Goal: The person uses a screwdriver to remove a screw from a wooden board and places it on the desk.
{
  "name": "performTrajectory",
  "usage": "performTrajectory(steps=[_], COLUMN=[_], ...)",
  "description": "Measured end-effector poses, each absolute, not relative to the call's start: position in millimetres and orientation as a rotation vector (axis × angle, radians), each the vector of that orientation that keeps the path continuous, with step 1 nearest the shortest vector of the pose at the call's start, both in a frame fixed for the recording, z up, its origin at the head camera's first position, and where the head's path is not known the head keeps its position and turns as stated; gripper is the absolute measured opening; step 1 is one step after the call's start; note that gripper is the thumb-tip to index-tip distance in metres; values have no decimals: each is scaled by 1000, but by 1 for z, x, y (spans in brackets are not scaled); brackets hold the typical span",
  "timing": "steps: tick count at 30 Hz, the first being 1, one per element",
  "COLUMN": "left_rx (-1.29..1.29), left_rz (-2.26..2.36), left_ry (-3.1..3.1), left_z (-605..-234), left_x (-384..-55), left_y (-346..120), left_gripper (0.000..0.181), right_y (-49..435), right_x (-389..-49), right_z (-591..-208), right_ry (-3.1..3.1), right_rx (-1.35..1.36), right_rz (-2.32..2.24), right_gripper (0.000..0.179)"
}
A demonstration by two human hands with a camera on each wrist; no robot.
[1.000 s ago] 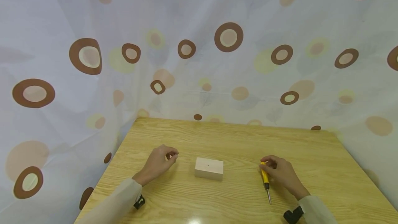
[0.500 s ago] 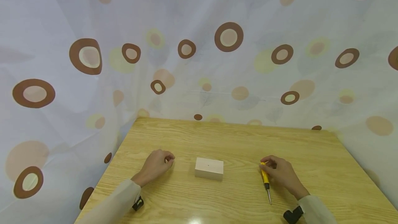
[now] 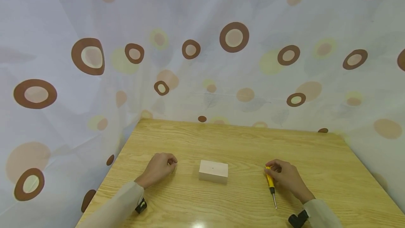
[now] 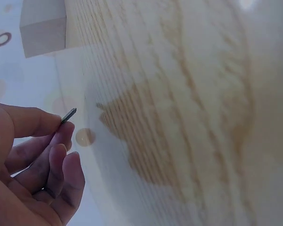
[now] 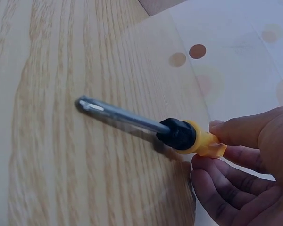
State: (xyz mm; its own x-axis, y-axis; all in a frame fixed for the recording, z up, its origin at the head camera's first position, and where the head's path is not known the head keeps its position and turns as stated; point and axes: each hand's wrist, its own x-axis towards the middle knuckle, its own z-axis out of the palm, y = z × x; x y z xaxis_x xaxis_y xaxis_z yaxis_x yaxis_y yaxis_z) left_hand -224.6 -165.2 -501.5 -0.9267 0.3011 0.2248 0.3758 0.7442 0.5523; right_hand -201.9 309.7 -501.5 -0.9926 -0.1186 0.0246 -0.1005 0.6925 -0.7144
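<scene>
A pale wooden block (image 3: 213, 171) lies on the table between the hands, with a small dark hole in its top face. To the block's left, my left hand (image 3: 158, 167) pinches a small metal screw (image 4: 69, 115) between thumb and fingers. The screw's pointed end sticks out in the left wrist view, while its head is hidden by the fingers. On the block's right, my right hand (image 3: 287, 178) grips the yellow handle of a screwdriver (image 3: 270, 181) near its end. Its steel shaft (image 5: 127, 117) points back toward the near side of the table.
The wood-grain table (image 3: 240, 143) carries the block. A pale curtain (image 3: 196, 17) with brown and yellow spots hangs behind the table and along both sides. Each wrist wears a small black camera, such as the right camera (image 3: 298, 219).
My left hand has lowered slightly and drawn a little to the left, away from the block, in the first half second. The right hand, screwdriver and block have stayed in place.
</scene>
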Motion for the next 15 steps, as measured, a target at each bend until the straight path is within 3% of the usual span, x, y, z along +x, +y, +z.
performTrajectory(steps=[15], left_rx=[-595], left_rz=[-930], left_ry=[-2872], left_z=[-507], left_x=[-228], left_y=[-166], left_gripper=[9], right_y=[310], right_x=[-208], right_z=[-506], right_ry=[2938], right_rx=[-237], right_rz=[-1040], right_gripper=[30])
